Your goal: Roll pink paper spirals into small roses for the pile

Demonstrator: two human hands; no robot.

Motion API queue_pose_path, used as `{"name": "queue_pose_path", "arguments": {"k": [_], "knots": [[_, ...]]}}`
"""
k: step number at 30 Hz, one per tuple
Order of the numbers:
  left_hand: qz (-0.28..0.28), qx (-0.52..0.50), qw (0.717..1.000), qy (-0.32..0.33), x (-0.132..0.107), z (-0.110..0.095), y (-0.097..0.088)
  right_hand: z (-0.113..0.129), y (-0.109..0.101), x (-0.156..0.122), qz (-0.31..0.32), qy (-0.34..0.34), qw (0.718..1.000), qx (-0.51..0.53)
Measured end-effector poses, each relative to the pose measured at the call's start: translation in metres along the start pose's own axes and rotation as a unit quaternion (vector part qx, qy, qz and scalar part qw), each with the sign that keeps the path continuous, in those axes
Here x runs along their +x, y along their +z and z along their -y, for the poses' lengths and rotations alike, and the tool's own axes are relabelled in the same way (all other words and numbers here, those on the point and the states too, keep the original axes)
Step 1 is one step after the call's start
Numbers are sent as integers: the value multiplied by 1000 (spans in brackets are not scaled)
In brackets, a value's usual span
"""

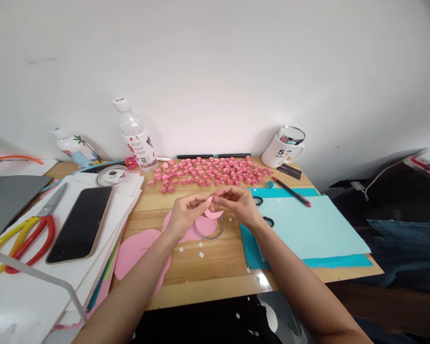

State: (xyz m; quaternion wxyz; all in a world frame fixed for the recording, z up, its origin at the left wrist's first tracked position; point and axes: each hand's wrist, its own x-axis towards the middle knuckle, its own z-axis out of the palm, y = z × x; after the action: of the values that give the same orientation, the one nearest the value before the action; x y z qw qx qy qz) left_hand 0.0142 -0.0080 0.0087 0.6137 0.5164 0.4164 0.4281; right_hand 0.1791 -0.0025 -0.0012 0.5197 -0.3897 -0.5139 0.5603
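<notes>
Between the fingertips of both hands is a curved pink paper strip (214,214), its upper end pinched and its tail hanging down. My left hand (188,212) closes on it from the left, my right hand (239,203) from the right. Below them a roll of tape (222,230) lies over pink paper shapes (139,251). Behind my hands spread many small rolled pink paper roses (215,171). Black scissor handles (268,221) stick out by my right wrist, the blades hidden.
Light blue paper sheets (308,229) and a red-tipped pen (292,192) lie right. A mug (281,150) and bottle (138,138) stand by the wall. On the left, a phone (80,224) and red-yellow scissors (39,224) rest on white paper (129,196). White scraps (201,254) dot the table.
</notes>
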Motion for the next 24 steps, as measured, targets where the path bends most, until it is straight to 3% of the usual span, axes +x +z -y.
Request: {"name": "queue_pose_path", "arguments": {"k": [6, 13, 24], "knots": [[6, 6, 1000, -1, -1, 1, 0, 0, 1, 0, 14, -3, 999, 29], [-12, -10, 1000, -7, 1, -2, 0, 1, -2, 0, 19, 1, 1000, -14], [-6, -1, 1000, 6, -1, 1, 0, 0, 0, -1, 45, -9, 998, 33]]}}
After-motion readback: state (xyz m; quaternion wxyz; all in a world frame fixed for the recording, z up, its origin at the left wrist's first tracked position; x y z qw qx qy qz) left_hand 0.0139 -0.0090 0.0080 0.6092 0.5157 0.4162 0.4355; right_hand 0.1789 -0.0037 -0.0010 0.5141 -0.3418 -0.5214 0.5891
